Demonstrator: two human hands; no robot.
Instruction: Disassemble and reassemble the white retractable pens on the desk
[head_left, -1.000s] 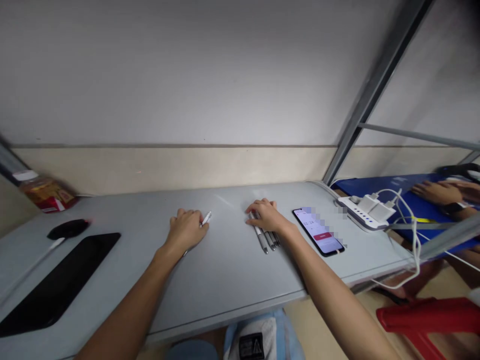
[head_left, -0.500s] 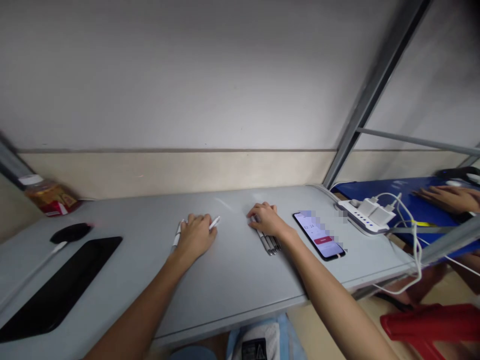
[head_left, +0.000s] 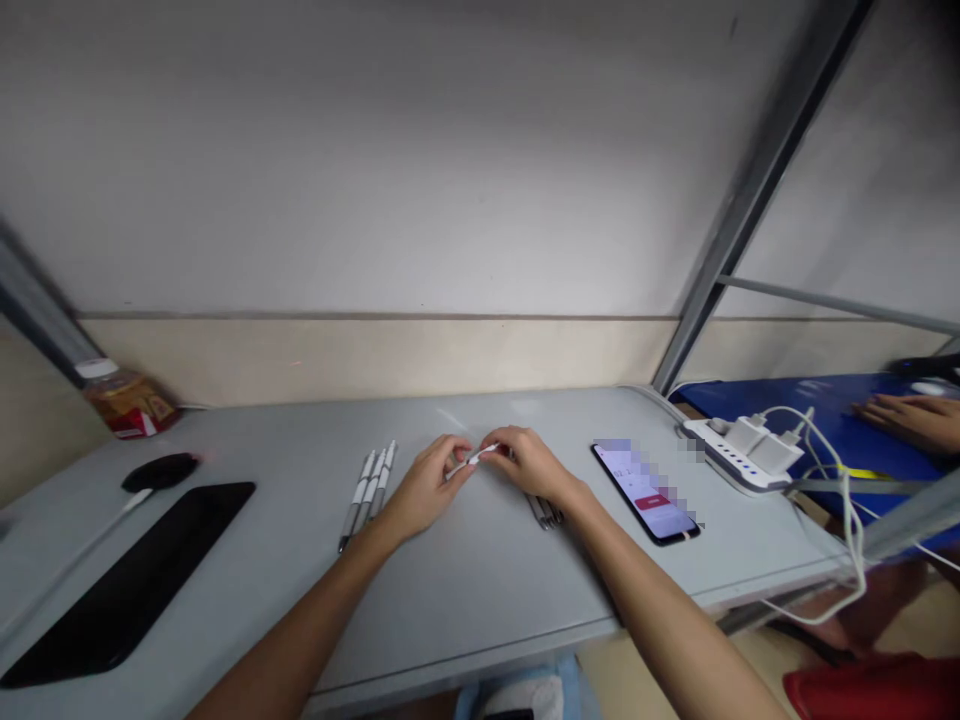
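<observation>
Over the middle of the desk my two hands meet at a small white pen piece point(head_left: 482, 455), which looks like part of a pen. My left hand point(head_left: 427, 487) pinches its left end. The fingertips of my right hand point(head_left: 527, 462) close on the other end; whether it is one part or two I cannot tell. Left of my left hand lie white-and-grey pens point(head_left: 368, 485) side by side. Under my right wrist several grey pen parts point(head_left: 546, 512) show their lower ends, the rest hidden by my hand.
A lit phone point(head_left: 646, 492) lies right of my right forearm, near a white power strip point(head_left: 735, 455) with chargers and cables. At left are a black tablet-like slab point(head_left: 135, 580), a black round object point(head_left: 160, 471) and a bottle point(head_left: 127, 400). Another person's hand point(head_left: 911, 418) rests on a blue surface.
My left hand has moved right from beside the pens with the white piece, uncovering them. My right hand has lifted slightly from the grey parts and turned inward to meet it.
</observation>
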